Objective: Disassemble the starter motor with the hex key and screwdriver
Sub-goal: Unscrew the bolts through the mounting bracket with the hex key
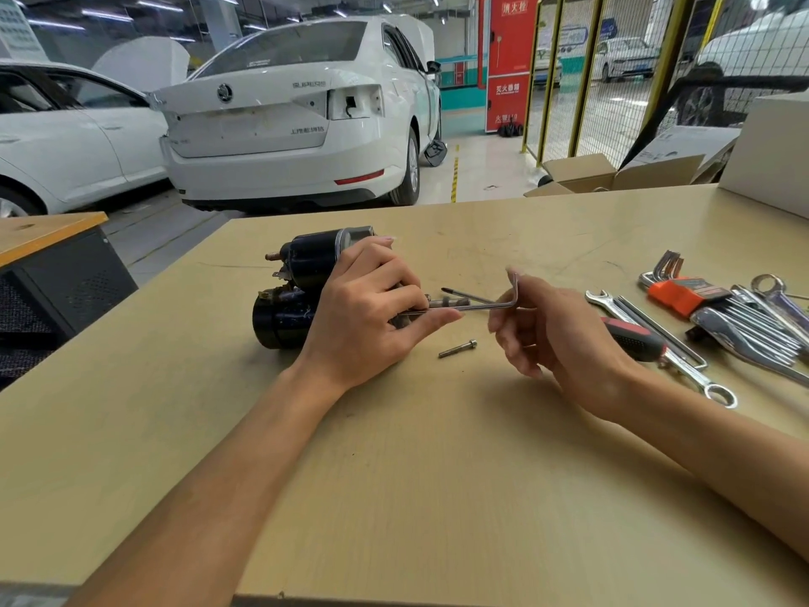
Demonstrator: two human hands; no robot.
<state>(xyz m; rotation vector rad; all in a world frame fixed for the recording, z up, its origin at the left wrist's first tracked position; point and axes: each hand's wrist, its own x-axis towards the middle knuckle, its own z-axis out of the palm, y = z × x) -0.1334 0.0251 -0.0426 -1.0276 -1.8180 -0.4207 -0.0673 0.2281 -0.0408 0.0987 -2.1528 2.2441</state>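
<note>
Black cylindrical starter motor (302, 286) lying on its side on the tan wooden table (437, 475), gripped by left hand (363, 317) with fingers curled round it. L-shaped steel hex key (490, 302) pinched in right hand (556, 330) — long arm pointing into the motor. Loose silver bolt (457, 348) just beside; red-and-black-handled screwdriver (630, 337) near.

White sedan boot lid (245, 124): showing "SUPERB" lettering, round Skoda emblem. Red fire cabinet (508, 63): displaying white Chinese characters. Other print illegible.
</note>
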